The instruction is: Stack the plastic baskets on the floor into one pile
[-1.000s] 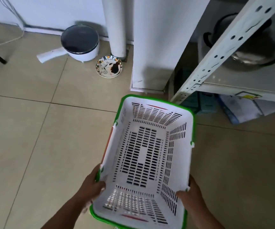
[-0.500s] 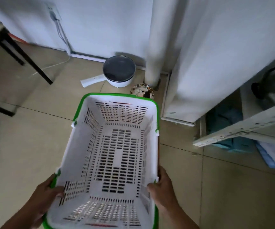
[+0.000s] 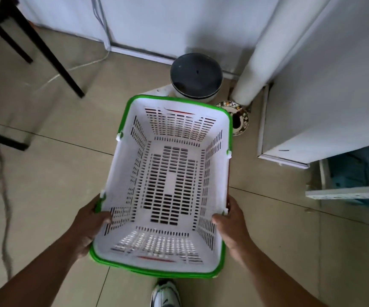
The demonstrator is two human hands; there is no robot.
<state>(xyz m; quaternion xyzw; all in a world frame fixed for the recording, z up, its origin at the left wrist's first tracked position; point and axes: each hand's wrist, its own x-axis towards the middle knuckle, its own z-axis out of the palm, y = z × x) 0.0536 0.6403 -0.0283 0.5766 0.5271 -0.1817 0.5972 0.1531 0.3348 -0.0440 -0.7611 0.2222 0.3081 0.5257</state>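
I hold a white slotted plastic basket with a green rim [image 3: 168, 185] in the air above the tiled floor, its open side facing me. My left hand [image 3: 88, 224] grips its left wall near the closer corner, thumb inside. My right hand [image 3: 232, 224] grips the right wall the same way. Red shows through the slots and along the right side, so another basket may sit nested under it; I cannot tell for sure.
A white pot with a dark lid [image 3: 195, 78] and a patterned dish [image 3: 237, 118] lie on the floor beyond the basket, beside a white pipe [image 3: 258, 63]. A white cabinet [image 3: 325, 96] stands right, black chair legs [image 3: 53, 56] left, my shoe [image 3: 166, 293] below.
The view has swung left and back; the basket has turned from slanting right to nearly straight ahead. Both hands have kept their grip on its sides.
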